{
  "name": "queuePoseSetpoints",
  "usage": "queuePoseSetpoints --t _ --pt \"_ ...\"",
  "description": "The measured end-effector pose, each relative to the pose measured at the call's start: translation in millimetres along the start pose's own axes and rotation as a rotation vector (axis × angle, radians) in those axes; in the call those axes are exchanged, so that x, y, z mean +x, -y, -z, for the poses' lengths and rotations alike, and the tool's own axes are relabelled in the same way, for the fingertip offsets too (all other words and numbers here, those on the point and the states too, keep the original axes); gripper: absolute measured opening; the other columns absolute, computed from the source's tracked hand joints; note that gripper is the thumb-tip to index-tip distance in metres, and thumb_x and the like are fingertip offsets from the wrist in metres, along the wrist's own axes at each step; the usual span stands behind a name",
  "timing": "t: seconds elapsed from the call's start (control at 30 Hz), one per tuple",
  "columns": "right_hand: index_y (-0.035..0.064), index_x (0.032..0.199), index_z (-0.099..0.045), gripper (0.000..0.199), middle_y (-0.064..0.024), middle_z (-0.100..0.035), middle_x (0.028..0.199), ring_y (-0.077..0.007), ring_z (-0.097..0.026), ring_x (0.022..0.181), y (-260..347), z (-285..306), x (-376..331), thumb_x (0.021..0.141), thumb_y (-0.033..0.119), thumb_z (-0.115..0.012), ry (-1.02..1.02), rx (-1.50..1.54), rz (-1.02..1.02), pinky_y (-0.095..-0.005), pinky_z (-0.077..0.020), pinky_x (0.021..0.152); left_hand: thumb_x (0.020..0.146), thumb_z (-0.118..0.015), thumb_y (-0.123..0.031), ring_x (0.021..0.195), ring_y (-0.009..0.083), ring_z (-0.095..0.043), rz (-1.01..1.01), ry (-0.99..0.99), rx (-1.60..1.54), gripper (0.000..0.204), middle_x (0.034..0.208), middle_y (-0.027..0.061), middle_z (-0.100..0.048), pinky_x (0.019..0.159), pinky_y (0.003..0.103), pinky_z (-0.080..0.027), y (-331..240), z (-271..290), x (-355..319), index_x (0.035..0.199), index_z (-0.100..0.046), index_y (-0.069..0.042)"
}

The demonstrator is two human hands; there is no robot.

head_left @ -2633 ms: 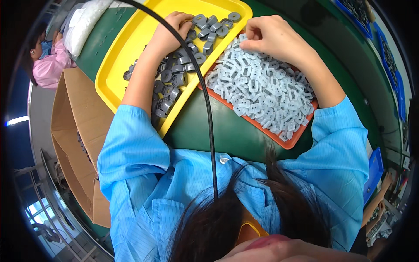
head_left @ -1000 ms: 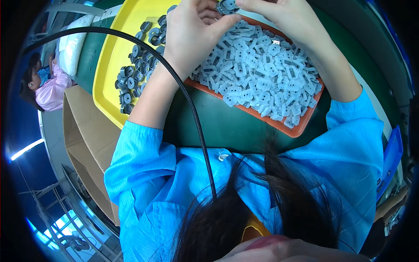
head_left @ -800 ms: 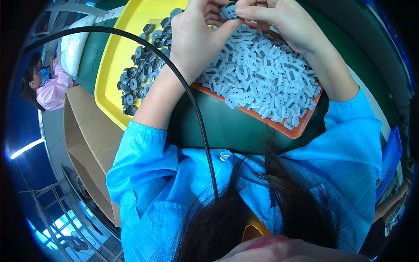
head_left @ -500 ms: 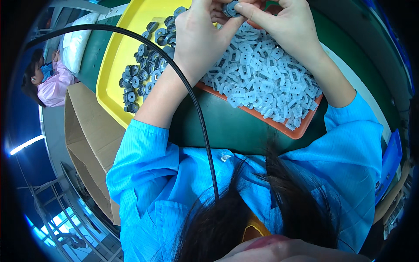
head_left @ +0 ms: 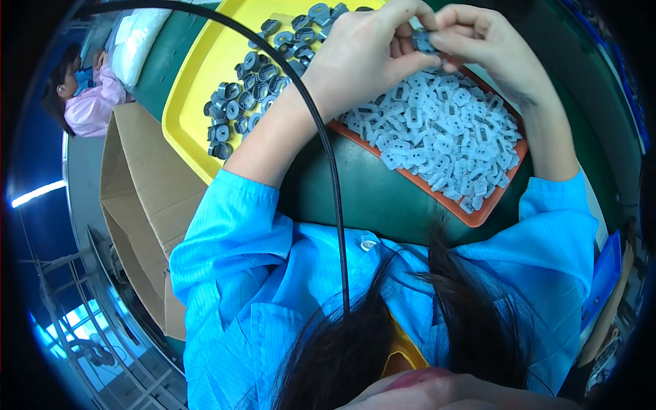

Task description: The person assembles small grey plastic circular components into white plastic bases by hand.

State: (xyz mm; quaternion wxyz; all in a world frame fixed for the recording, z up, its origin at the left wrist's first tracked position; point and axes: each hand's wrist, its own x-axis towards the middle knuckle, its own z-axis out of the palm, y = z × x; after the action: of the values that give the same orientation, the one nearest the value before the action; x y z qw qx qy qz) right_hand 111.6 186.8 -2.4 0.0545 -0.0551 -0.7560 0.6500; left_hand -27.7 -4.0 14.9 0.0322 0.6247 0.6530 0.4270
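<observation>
Between my two hands is a small grey plastic housing [head_left: 425,42], gripped by the fingertips above the far edge of the white parts. My left hand [head_left: 369,58] pinches it from the left, and the thumb and fingers of my right hand [head_left: 482,48] close on it from the right. Below them an orange tray [head_left: 471,220] is heaped with small translucent white plastic pieces [head_left: 444,137], each with holes or slots. To the left, a yellow tray [head_left: 188,113] carries many loose grey round housings [head_left: 249,92], partly hidden behind my left forearm.
A black cable [head_left: 328,147] arcs across the view in front of my left forearm. An open cardboard box [head_left: 147,198] stands left of the green table [head_left: 321,188]. Beyond it sits a person in pink [head_left: 92,109] near a white plastic bag [head_left: 140,44]. A blue bin [head_left: 605,280] is at the right.
Both hands, still together on the grey housing, appear lower and further right. The trays and background have shifted in the picture too, as the view has moved.
</observation>
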Motion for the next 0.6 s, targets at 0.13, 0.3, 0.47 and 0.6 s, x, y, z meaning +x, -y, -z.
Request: queuePoseSetpoints --t 0.13,0.3,0.47,0.6 --pt "0.0055 0.103 -0.066 0.016 0.0002 -0.068 0.083 -0.0036 -0.066 0.077 13.3 -4.0 -12.8 0.093 0.016 -0.074 0.094 -0.135 -0.074 -0.0182 -0.0527 0.071 0.085 -0.081 -0.007 0.073 0.0169 -0.069 0.122 0.342 -0.232 0.042 0.081 0.0074 -0.069 0.067 0.029 -0.055 7.8 3.5 -1.0 0.121 -0.061 -0.005" --pt "0.0034 0.112 -0.065 0.023 -0.0025 -0.066 0.103 -0.0058 -0.064 0.091 -3.3 -9.5 -17.1 0.093 0.013 -0.072 -0.097 -0.203 0.098 -0.0199 -0.0523 0.083 0.089 -0.075 -0.014 0.083 0.0272 -0.071 -0.052 0.159 -0.111 0.032 0.092 0.0128 -0.071 0.078 0.037 -0.056 -4.8 0.9 1.7 0.118 -0.066 -0.006" --pt "0.0017 0.098 -0.068 0.012 -0.0047 -0.071 0.090 -0.0109 -0.063 0.078 -23.2 43.3 3.1 0.090 0.009 -0.073 -0.477 -0.071 -0.021 -0.0253 -0.0496 0.070 0.096 -0.068 -0.021 0.097 0.0257 -0.075 0.174 -0.144 0.435 0.024 0.107 0.0114 -0.077 0.086 0.036 -0.058 98.3 72.2 0.9 0.116 -0.075 -0.009" --pt "-0.0020 0.100 -0.070 0.018 -0.0094 -0.072 0.090 -0.0157 -0.065 0.079 -60.9 78.2 2.2 0.088 0.011 -0.074 -0.648 -0.534 -0.191 -0.0299 -0.0517 0.073 0.090 -0.071 -0.046 0.098 0.0304 -0.075 0.559 0.080 0.897 0.048 0.108 0.0133 -0.077 0.091 0.040 -0.057 156.8 107.6 -19.3 0.120 -0.074 -0.008"
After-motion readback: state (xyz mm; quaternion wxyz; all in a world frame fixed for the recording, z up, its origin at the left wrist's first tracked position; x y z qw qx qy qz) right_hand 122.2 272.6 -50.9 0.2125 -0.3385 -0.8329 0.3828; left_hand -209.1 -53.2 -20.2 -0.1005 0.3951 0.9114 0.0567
